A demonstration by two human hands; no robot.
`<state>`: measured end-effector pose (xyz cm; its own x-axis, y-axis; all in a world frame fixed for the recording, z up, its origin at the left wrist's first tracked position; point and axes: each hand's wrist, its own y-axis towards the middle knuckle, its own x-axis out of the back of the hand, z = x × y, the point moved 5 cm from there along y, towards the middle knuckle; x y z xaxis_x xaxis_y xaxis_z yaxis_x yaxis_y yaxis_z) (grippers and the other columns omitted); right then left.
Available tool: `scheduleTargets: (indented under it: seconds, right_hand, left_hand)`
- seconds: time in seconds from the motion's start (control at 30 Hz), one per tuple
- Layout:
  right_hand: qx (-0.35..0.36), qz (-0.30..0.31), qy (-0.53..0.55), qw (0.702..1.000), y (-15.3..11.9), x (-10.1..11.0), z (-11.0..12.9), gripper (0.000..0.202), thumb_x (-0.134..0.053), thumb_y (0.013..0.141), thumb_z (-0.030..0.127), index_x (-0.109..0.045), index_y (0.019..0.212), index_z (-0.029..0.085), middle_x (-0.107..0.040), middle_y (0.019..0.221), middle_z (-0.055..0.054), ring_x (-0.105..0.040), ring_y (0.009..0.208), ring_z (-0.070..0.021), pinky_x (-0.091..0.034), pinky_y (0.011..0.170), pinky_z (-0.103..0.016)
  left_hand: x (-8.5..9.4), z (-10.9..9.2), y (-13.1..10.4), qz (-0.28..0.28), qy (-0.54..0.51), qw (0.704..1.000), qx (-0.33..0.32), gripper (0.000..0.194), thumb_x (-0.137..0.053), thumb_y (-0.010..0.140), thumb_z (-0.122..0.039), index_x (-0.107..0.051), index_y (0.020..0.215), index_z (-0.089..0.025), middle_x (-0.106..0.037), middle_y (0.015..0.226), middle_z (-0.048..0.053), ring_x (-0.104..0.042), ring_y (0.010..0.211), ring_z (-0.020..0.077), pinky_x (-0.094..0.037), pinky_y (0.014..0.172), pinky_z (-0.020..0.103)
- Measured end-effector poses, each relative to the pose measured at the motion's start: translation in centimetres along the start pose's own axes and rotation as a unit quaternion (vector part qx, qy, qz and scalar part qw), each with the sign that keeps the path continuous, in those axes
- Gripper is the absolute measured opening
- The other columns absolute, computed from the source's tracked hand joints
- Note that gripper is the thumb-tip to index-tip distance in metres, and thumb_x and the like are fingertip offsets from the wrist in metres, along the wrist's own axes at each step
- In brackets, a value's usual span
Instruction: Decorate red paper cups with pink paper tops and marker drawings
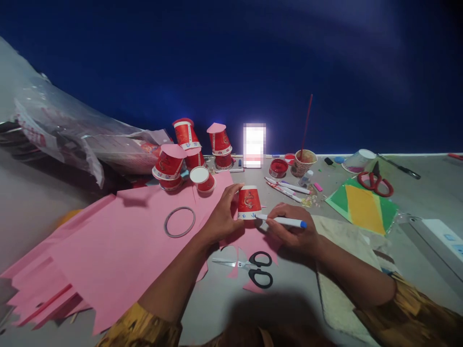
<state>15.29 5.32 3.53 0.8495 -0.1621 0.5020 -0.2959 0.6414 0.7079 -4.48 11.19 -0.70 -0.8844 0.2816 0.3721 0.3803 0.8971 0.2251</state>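
Observation:
My left hand (pixel 224 212) grips a red paper cup (pixel 249 200) by its side, thumb near the rim and fingers near the base. The cup is upside down, with a golden dragon print and a white rim band bearing small blue marks. In my right hand (pixel 294 229) is a white marker (pixel 284 220) with a blue end, its tip at the cup's white band. Just below the cup lie black-handled scissors (pixel 261 270) among pink paper scraps. Pink paper sheets (pixel 133 241) spread under and beside my left arm, with a grey ring (pixel 180 222) on top.
Several red cups, some stacked with pink paper tops (pixel 173 151), stand at the back left beside plastic bags (pixel 90 140). Behind the cup are a lit screen (pixel 254 144), red paint jar (pixel 278 167), brush cup (pixel 304 164) and markers (pixel 289 188). Red-handled scissors (pixel 384 188) rest at right.

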Motion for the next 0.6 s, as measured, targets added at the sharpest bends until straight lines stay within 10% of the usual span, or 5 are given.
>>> scheduleTargets:
  seconds: [0.37,0.6]
  right_hand:
    - [-0.176,-0.068,0.071,0.980,-0.1,1.2,-2.0,0.022,-0.067,0.100,0.036,-0.070,0.084,0.021,-0.071,0.069,-0.001,-0.065,0.056,-0.0158,-0.050,0.051,-0.027]
    - [-0.140,-0.046,0.063,0.987,0.1,1.1,-1.4,0.015,-0.068,0.098,0.030,-0.070,0.085,0.021,-0.073,0.072,-0.002,-0.067,0.056,-0.0156,-0.051,0.053,-0.028]
  left_hand:
    - [-0.2,0.5,0.0,-0.012,-0.067,0.997,0.034,0.092,-0.086,0.071,-0.021,-0.045,0.153,-0.024,-0.046,0.164,0.014,-0.043,0.154,0.0382,-0.034,0.129,0.057]
    - [-0.1,1.0,0.0,-0.012,-0.080,0.996,0.042,0.093,-0.078,0.067,-0.013,-0.044,0.154,-0.024,-0.046,0.165,0.014,-0.041,0.156,0.0372,-0.030,0.131,0.058]
